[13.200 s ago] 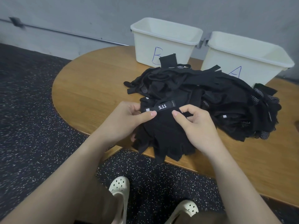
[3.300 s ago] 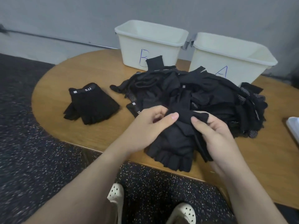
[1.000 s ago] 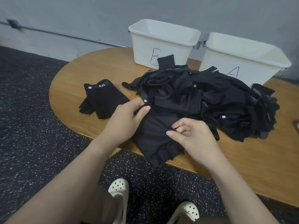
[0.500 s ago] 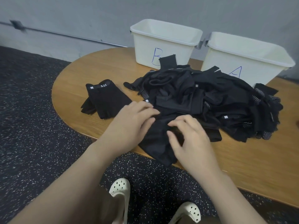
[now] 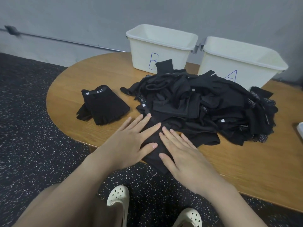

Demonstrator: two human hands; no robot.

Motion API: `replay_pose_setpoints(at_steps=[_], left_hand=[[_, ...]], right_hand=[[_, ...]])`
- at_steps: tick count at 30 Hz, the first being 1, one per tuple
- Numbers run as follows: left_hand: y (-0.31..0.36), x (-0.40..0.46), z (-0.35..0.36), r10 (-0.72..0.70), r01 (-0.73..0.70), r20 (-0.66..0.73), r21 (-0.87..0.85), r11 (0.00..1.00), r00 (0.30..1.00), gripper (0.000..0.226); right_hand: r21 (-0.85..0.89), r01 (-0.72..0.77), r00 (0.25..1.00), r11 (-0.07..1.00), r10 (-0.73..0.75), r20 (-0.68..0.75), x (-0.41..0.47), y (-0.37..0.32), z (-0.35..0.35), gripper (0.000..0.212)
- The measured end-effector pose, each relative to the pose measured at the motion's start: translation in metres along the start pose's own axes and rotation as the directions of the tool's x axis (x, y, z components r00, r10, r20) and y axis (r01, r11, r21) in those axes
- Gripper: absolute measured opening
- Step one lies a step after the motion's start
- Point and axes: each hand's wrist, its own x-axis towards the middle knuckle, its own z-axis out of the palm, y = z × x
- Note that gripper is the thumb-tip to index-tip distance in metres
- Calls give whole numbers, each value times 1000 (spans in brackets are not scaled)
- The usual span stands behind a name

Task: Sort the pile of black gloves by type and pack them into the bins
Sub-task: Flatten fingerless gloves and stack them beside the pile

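Observation:
A big pile of black gloves (image 5: pixel 205 102) covers the middle of the wooden table (image 5: pixel 246 169). At its near edge lies one black glove (image 5: pixel 155 145), partly over the table's rim. My left hand (image 5: pixel 131 141) and my right hand (image 5: pixel 182 153) both press flat on this glove with straight fingers. A folded pair of fingerless gloves marked "5.11" (image 5: pixel 103 107) lies apart to the left. Behind the pile stand two white bins, one marked B (image 5: pixel 160 49) and one marked A (image 5: pixel 241 63); what shows of their insides is bare.
The table's curved front edge runs just under my hands, with dark speckled floor (image 5: pixel 32 145) below. My white clogs (image 5: pixel 117 195) show beneath the table edge. A pale object (image 5: pixel 300 130) peeks in at the right edge. A grey wall stands behind the bins.
My hands went from pinching and folding the glove to lying flat on it, fingers spread straight. The glove now lies flattened at the table edge.

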Motion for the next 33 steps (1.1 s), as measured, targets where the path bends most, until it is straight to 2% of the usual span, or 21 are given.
replay_pose_setpoints(at_steps=[3,6,9,11,13,15,18,20,27,33], left_hand=[[-1,-2,-5,36,-49,-96,-144,988,995,72],[-1,5,-12,-4,-84,-309,-272,959,951,56],[-1,25,-15,-90,-56,-441,-308,950,893,36],[-2,41,-14,-102,-56,-473,-308,950,875,30],[-3,57,-13,-92,-65,-475,-304,950,875,30],[-3,70,-15,-75,-67,-454,-288,955,888,29],[2,83,-12,-75,-38,-417,-257,966,906,28],[4,88,-7,-79,-24,-420,-234,972,904,29],[4,93,-3,-104,7,-451,-211,977,886,30],[5,88,-8,-93,-61,-555,-253,966,827,16]], right_hand=[[153,45,996,987,-32,-83,-2,6,-4,66],[348,81,962,934,18,-272,4,22,-14,52],[326,147,840,934,56,-539,16,37,-27,22],[240,116,765,964,67,-641,25,47,-32,12],[135,-5,755,991,93,-650,35,57,-34,23],[74,-109,793,991,132,-595,45,65,-34,36],[-3,-192,840,981,162,-517,57,70,-32,49],[-26,-213,832,977,167,-530,60,73,-31,48],[19,-141,766,990,121,-631,59,82,-32,22],[97,-19,667,995,85,-740,51,71,-38,16]])
